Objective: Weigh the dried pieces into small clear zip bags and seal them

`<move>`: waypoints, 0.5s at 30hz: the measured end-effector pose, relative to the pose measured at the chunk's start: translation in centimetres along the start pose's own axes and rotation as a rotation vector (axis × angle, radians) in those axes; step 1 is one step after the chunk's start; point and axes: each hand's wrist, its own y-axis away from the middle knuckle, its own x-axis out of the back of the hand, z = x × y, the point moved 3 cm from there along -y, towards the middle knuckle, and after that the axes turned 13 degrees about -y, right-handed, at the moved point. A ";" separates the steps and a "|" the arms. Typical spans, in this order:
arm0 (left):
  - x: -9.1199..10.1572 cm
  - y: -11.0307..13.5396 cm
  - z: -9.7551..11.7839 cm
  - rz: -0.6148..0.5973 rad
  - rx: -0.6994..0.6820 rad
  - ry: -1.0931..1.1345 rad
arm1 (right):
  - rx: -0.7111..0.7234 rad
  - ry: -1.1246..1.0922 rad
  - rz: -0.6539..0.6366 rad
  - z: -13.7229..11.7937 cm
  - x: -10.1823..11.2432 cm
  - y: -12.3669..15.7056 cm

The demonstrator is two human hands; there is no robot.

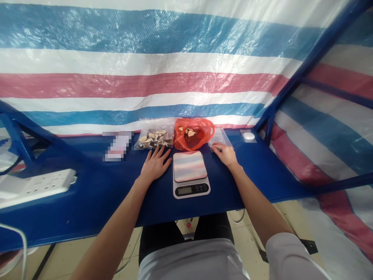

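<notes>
My left hand (154, 165) lies flat on the blue table with its fingers spread. Its fingertips reach the lower edge of a clear zip bag (155, 136) filled with dried slices that look like mushroom. My right hand (225, 154) has its fingers bent together at the near edge of some flat clear plastic bags (223, 137), pinching there. Between the hands stands a white kitchen scale (190, 173), with nothing on its shiny plate and a dark display. Behind the scale, an open red plastic bag (196, 142) holds a few more dried slices (190, 132).
A white power strip (43, 182) rests at the table's left. Near the back lies a blurred-out packet (118, 147). A white round object (248, 136) sits at the back right. Blue metal bars (279, 97) and a striped plastic sheet (145, 85) enclose the table (96, 186).
</notes>
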 end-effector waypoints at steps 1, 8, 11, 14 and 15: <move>0.0 0.0 0.0 -0.001 -0.001 0.003 | -0.029 -0.020 0.018 0.1 0.1 0.0; 0.1 0.1 -0.1 0.020 0.018 0.006 | -0.110 -0.265 0.214 0.4 1.2 -0.7; 0.1 0.2 -0.3 0.062 0.014 0.033 | -0.119 -0.413 0.315 0.4 2.0 -1.2; 0.0 0.2 -0.6 0.138 0.014 0.093 | -0.123 -0.582 0.381 -0.1 2.9 -1.8; 0.1 0.2 -0.7 0.165 0.011 0.116 | -0.124 -0.637 0.399 -0.3 3.2 -2.0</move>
